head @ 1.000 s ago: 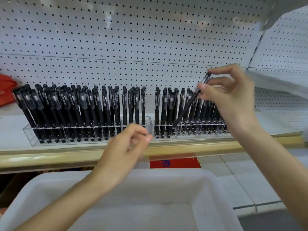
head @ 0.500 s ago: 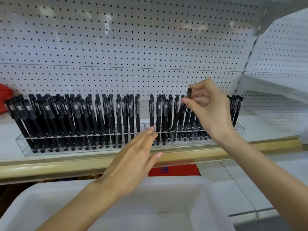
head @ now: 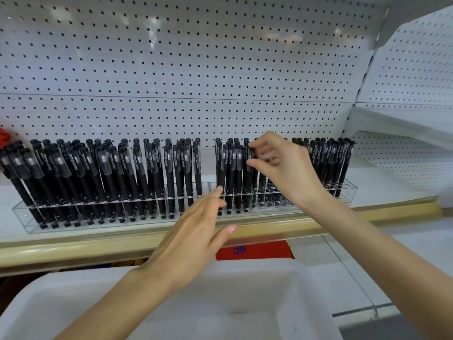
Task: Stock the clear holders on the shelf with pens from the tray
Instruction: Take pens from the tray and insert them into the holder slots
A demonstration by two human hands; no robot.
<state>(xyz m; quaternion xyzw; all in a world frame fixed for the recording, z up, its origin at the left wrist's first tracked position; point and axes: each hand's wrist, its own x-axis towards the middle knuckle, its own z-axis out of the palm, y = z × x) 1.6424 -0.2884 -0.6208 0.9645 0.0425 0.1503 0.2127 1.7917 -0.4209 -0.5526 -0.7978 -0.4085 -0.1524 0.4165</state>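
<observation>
Right now the pen (head: 249, 182) being stocked stands almost upright among the others in the right clear holder (head: 348, 190), its cap pinched between the thumb and forefinger of the right hand (head: 284, 168). From where I stand I cannot tell whether its tip has gone all the way down into its hole. The left hand (head: 193, 239) is flat and relaxed, holding nothing, with its fingertips at the front of that same holder, touching it or very nearly. The left clear holder (head: 22, 212) sits just beside it on the shelf (head: 98, 244), packed with leaning black pens. The white tray (head: 316, 290) waits below, near the person.

To my eye the trouble would come from pushing down at a slant. The tip could catch on the drilled top plate, the neighbouring pens could be knocked further askew, and the light holder might skid towards the shelf's front lip if that steadying left hand comes away too soon
</observation>
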